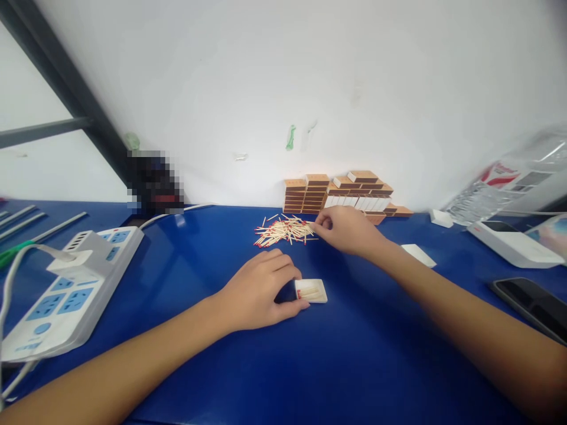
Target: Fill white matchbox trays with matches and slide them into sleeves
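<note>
On the blue table, a small white matchbox tray (315, 292) lies with a few red-tipped matches inside. My left hand (261, 289) grips its left end between thumb and forefinger, the other fingers curled. Farther back is a loose pile of matches (283, 231), heads pointing various ways. My right hand (348, 229) reaches to the right edge of that pile, thumb and forefinger pinched together on a match there; the fingertips partly hide it. Behind this hand, stacked matchboxes (305, 195) stand against the wall, some with white ends facing me.
A white power strip (66, 295) with a plugged-in charger occupies the left side. To the right are a white card-like piece (419, 255), a dark phone (534, 304), a white box-shaped device (516, 243) and a tilted plastic bottle (500, 180). The wall (212, 88) bounds the back.
</note>
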A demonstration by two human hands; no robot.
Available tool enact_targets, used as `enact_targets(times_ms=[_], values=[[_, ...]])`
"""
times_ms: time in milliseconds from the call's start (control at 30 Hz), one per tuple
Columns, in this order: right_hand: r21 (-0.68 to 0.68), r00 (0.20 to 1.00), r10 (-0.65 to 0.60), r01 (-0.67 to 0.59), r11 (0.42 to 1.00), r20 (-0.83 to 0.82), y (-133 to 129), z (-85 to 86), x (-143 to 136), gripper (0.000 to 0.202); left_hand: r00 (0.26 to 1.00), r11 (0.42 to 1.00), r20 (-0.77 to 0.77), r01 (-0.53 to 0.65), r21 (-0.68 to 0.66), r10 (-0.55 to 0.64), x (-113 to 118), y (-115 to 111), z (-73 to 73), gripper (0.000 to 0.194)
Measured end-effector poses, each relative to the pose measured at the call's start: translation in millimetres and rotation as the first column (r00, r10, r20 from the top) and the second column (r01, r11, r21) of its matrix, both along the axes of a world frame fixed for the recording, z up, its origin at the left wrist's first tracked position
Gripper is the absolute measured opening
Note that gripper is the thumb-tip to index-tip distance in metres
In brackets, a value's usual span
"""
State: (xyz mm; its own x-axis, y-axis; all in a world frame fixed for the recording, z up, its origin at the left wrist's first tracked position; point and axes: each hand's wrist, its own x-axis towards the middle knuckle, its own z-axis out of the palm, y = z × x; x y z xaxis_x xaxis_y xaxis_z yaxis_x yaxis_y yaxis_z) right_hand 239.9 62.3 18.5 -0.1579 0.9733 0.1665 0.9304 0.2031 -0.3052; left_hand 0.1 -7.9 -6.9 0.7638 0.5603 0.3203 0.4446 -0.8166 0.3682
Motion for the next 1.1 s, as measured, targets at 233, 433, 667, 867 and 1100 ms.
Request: enact_targets(times_ms=[233, 433, 667, 867, 1100], values=[[-0.08, 0.992, 0.03, -0.02, 0.997, 0.123, 9, -4.2, -13, 0.023, 1.0, 1.0, -0.017, 0.002, 0.027, -0.001, -2, 2, -2.0, 0.031], [-0.16, 0.997, 0.026, -0.015, 0.987, 0.067, 8, -6.9, -9, 0.017, 1.0, 1.0, -0.006, -0.003, 0.017, 0.004, -1, 3, -2.2, 0.028], [-0.132, 0.994, 0.017, -0.003, 0.991, 0.105, 11, -13.3, -14, 0.018, 1.0, 1.0, -0.004, -0.008, 0.024, 0.009, -2, 4, -1.8, 0.028], [-0.19, 0.988, 0.105, -0.083, 0.978, 0.112, -1, -2.4, 3, 0.012, 1.0, 0.999, -0.01, -0.028, 0.039, 0.028, -4, 7, -1.6, 0.029], [-0.278, 0.933, 0.354, -0.359, 0.891, -0.069, -54, 18.5, 27, 0.01, 0.998, 0.997, -0.005, -0.062, 0.044, 0.062, -4, 10, -0.8, 0.027]])
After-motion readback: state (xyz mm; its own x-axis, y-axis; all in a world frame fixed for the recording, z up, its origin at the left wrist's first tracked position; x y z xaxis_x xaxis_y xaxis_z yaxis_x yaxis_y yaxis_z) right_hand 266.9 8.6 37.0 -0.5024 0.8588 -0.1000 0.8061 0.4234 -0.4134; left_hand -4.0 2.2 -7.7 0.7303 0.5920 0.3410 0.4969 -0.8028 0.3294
